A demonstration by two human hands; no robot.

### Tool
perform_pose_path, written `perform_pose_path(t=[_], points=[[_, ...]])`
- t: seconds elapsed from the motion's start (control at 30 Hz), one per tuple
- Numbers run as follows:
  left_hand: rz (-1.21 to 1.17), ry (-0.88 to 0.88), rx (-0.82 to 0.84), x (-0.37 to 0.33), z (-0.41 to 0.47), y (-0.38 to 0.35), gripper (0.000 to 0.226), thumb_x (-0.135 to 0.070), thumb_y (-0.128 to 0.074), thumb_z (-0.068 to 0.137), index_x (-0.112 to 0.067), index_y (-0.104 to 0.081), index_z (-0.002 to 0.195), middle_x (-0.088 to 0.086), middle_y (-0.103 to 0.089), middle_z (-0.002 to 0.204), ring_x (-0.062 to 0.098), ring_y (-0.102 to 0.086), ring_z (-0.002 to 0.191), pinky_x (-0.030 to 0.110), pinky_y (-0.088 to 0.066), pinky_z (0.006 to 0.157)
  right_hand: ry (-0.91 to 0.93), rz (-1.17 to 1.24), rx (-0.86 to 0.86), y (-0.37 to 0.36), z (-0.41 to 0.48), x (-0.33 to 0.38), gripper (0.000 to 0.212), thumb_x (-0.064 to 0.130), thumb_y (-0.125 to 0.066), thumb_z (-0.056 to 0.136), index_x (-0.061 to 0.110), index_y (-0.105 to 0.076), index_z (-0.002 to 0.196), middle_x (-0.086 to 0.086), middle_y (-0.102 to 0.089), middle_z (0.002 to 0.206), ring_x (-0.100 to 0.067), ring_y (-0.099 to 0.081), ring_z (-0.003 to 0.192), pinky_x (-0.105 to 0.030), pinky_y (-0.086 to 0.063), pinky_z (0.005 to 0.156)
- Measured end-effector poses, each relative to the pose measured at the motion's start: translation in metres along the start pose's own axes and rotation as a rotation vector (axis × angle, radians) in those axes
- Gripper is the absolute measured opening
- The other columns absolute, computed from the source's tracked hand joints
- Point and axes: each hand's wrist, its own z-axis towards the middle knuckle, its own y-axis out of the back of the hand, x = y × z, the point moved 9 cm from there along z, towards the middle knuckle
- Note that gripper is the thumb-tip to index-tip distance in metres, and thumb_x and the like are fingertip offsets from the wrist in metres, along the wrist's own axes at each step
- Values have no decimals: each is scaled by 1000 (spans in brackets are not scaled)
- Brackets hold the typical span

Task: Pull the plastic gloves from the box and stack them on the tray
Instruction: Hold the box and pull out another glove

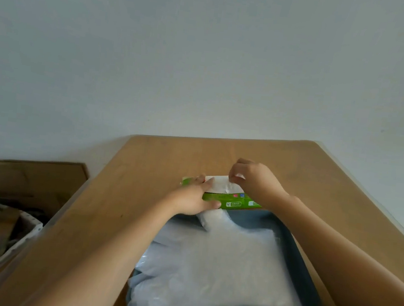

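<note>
Stacked gloves filling tray, fingertips overhanging at 7 o'clock. At 12 o'clock, left hand pressed flat on box, right hand pinched on next glove. Risk: several sheets clinging together, box lifting off surface.

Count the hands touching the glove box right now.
2. The left hand presses down on the left end of the green glove box; the right hand pinches a glove at its top opening.
</note>
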Motion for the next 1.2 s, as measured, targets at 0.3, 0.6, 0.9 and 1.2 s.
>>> perform_pose_path(t=[0.3, 0.6, 0.9, 1.2], points=[[120, 2, 14, -2, 1, -2, 72, -55, -38, 97, -27, -5, 154, 3, 9, 161, 23, 5, 149, 46, -6, 119, -364, 1244, -344, 42, -21, -46, 18, 10, -57, 93, 6, -65, 78, 1, -65, 70, -11, -60, 68, -22, -48, 71], [144, 45, 58, 1, 9, -3, 77, -59, -42, 94, -27, -6, 154, 4, 9, 161, 29, 4, 148, 48, -7, 120, -205, 1855, -386, 89, -31, -21, 42, 8, -37, 98, 13, -71, 74, 3, -69, 73, -7, -67, 71, -22, -56, 72], [-930, -443, -26, -69, -55, 65, 100, -96, -33, 56, -44, -33, 141, -13, -27, 156, 0, -20, 143, 24, -14, 113, -225, 1656, -157, 116, -55, 29, 10, 12, -49, 89, 9, -55, 81, -2, -70, 71, -9, -67, 64, -20, -55, 62], [-1148, -455, -165, -96, -92, 77, 55, -27, -77, 73, 15, -60, 105, 18, -70, 99, 23, -66, 95, 32, -47, 93, -188, 1518, -119, 128, -87, 47, 20, 13, -46, 95, -2, -57, 102, -11, -72, 88, -19, -70, 82, -29, -58, 76]])
